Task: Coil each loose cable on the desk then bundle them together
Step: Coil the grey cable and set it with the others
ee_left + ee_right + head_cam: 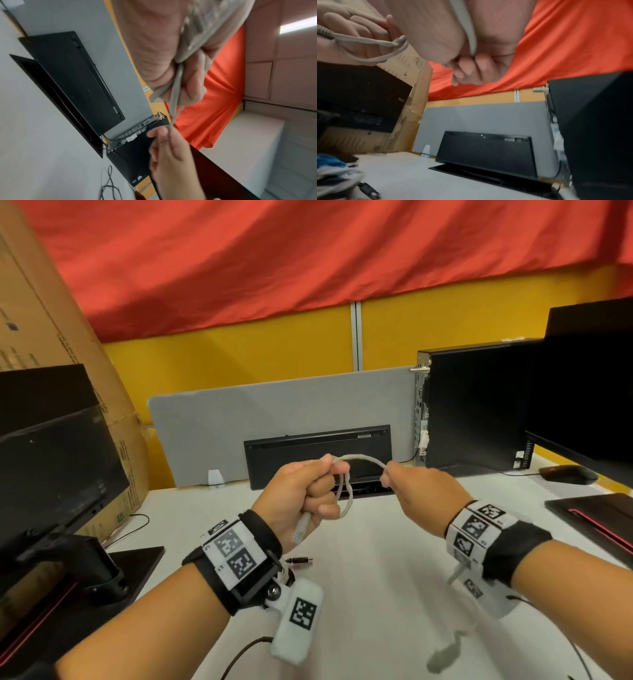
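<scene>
A grey cable [346, 494] is held above the white desk [376, 577] between both hands. My left hand [301, 494] grips its small coil in a fist, with the plug end [301, 529] hanging below the palm. My right hand [411, 487] pinches the strand that arches over from the coil. The left wrist view shows the grey cable [176, 86] running from my left palm to my right hand [169, 148]. In the right wrist view, the loop [385, 54] hangs by my left hand's fingers [359, 31], and the cable [467, 27] passes through my right fist [471, 67]. A black cable [298, 560] lies on the desk under my left wrist.
A black keyboard [318, 453] leans on a grey divider [222, 422] at the back. A black computer case [479, 405] and monitor [589, 385] stand right, with a mouse [568, 474]. Another monitor [51, 457] and a cardboard box [51, 320] stand left. Thin black cables [108, 186] lie on the desk.
</scene>
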`<action>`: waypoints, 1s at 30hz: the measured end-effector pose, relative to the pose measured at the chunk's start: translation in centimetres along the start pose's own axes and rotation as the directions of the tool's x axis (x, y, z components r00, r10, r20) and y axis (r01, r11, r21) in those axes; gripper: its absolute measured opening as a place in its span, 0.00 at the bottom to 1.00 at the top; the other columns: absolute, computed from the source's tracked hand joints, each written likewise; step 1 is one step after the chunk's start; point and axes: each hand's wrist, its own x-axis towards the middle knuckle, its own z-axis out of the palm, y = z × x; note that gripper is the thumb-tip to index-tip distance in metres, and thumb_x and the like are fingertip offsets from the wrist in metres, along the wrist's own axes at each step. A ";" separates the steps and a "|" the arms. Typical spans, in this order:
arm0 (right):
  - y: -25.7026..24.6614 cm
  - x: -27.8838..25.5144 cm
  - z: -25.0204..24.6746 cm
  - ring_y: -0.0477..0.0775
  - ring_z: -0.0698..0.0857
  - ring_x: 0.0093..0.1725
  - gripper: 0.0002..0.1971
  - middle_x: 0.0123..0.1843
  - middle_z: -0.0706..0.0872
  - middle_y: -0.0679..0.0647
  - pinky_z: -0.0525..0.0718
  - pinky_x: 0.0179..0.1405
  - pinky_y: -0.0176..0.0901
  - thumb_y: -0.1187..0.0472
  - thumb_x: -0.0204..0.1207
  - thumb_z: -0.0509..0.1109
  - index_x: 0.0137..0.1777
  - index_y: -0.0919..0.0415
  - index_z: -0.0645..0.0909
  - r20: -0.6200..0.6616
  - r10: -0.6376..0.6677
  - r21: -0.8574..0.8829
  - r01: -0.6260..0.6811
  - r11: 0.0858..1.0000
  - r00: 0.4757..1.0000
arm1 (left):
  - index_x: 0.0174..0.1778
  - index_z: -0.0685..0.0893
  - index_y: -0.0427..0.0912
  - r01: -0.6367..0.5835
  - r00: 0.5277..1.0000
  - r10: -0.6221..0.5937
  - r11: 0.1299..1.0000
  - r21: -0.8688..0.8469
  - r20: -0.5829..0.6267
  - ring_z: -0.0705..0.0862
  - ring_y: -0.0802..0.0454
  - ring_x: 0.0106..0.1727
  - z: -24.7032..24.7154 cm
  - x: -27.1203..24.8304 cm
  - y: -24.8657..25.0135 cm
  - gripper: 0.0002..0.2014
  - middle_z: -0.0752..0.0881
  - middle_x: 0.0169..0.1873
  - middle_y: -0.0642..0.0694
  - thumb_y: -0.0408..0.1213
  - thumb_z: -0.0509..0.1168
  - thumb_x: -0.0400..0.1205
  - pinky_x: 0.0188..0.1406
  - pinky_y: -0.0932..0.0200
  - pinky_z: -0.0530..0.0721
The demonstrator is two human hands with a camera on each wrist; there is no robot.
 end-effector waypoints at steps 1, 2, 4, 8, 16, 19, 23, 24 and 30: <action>-0.4 -0.1 0.6 0.48 0.77 0.28 0.11 0.35 0.80 0.47 0.67 0.23 0.38 0.53 0.86 0.48 0.54 0.53 0.71 0.086 0.034 0.068 -0.040 0.997 0.996 | 0.55 0.86 0.29 -0.015 1.000 0.015 0.999 -0.043 0.010 0.60 0.60 0.17 0.2 0.0 0.0 0.15 0.61 0.20 0.53 0.38 0.59 0.86 0.20 0.64 0.75; -1.0 -0.3 1.0 0.48 0.79 0.32 0.07 0.39 0.80 0.46 0.69 0.27 0.38 0.56 0.87 0.51 0.54 0.51 0.70 0.175 0.050 0.138 -0.075 0.988 0.983 | 0.61 0.83 0.27 -0.032 0.999 0.034 0.997 -0.070 0.025 0.61 0.60 0.17 0.3 0.1 0.0 0.17 0.63 0.21 0.53 0.36 0.58 0.86 0.24 0.63 0.78; -2.4 -0.7 1.7 0.46 0.79 0.40 0.05 0.44 0.79 0.42 0.73 0.36 0.38 0.59 0.87 0.54 0.51 0.49 0.69 0.284 0.025 0.248 -0.099 0.964 0.959 | 0.68 0.77 0.23 -0.067 0.996 0.072 0.993 -0.095 0.052 0.64 0.60 0.18 0.5 0.1 0.0 0.19 0.69 0.23 0.50 0.34 0.58 0.86 0.37 0.57 0.86; -5.3 -1.9 1.9 0.42 0.78 0.40 0.11 0.44 0.79 0.41 0.74 0.44 0.39 0.52 0.88 0.52 0.47 0.51 0.73 0.396 -0.071 0.415 -0.110 0.903 0.915 | 0.62 0.74 0.26 -0.134 0.989 0.140 0.985 -0.112 0.049 0.73 0.56 0.21 1.0 0.3 -0.2 0.12 0.80 0.32 0.42 0.30 0.58 0.86 0.59 0.38 0.85; -8.0 -2.5 -3.0 0.44 0.68 0.18 0.16 0.21 0.72 0.44 0.69 0.17 0.34 0.52 0.86 0.57 0.37 0.54 0.76 0.566 -0.145 0.710 -0.390 0.587 0.812 | 0.72 0.70 0.23 -0.172 0.985 0.166 0.950 0.262 0.044 0.92 0.45 0.46 -0.3 -0.1 -0.5 0.19 0.91 0.50 0.38 0.26 0.58 0.86 0.58 0.58 0.85; -8.0 -2.7 -4.6 0.47 0.62 0.19 0.15 0.20 0.67 0.46 0.63 0.18 0.34 0.54 0.86 0.57 0.37 0.56 0.73 0.654 -0.177 0.708 -0.513 0.485 0.735 | 0.74 0.68 0.27 -0.172 0.985 0.160 0.928 0.330 0.063 0.89 0.40 0.57 0.0 0.0 -0.6 0.19 0.89 0.58 0.37 0.26 0.55 0.87 0.66 0.57 0.81; -7.7 -2.1 -6.0 0.49 0.66 0.14 0.16 0.18 0.68 0.50 0.68 0.18 0.35 0.61 0.85 0.57 0.34 0.60 0.72 0.702 -0.230 0.687 -0.554 0.470 0.674 | 0.68 0.74 0.27 -0.159 0.987 0.128 0.810 0.565 0.095 0.91 0.49 0.46 0.4 0.4 -1.2 0.15 0.93 0.42 0.41 0.25 0.56 0.86 0.55 0.73 0.79; -7.3 -1.9 -6.4 0.50 0.68 0.13 0.17 0.17 0.69 0.51 0.69 0.18 0.35 0.63 0.85 0.56 0.32 0.60 0.72 0.712 -0.238 0.680 -0.564 0.468 0.661 | 0.71 0.71 0.27 -0.136 0.991 0.113 0.805 0.578 0.075 0.91 0.50 0.40 0.4 0.4 -1.2 0.16 0.92 0.37 0.43 0.25 0.55 0.87 0.50 0.73 0.81; -4.3 -1.2 -7.1 0.52 0.69 0.14 0.17 0.18 0.68 0.55 0.69 0.18 0.34 0.64 0.77 0.59 0.25 0.59 0.73 0.647 -0.268 0.759 -0.636 0.138 0.714 | 0.77 0.67 0.36 -0.038 0.999 0.017 0.711 0.703 0.037 0.87 0.47 0.27 -0.2 0.3 -1.2 0.21 0.89 0.28 0.42 0.28 0.57 0.87 0.52 0.56 0.87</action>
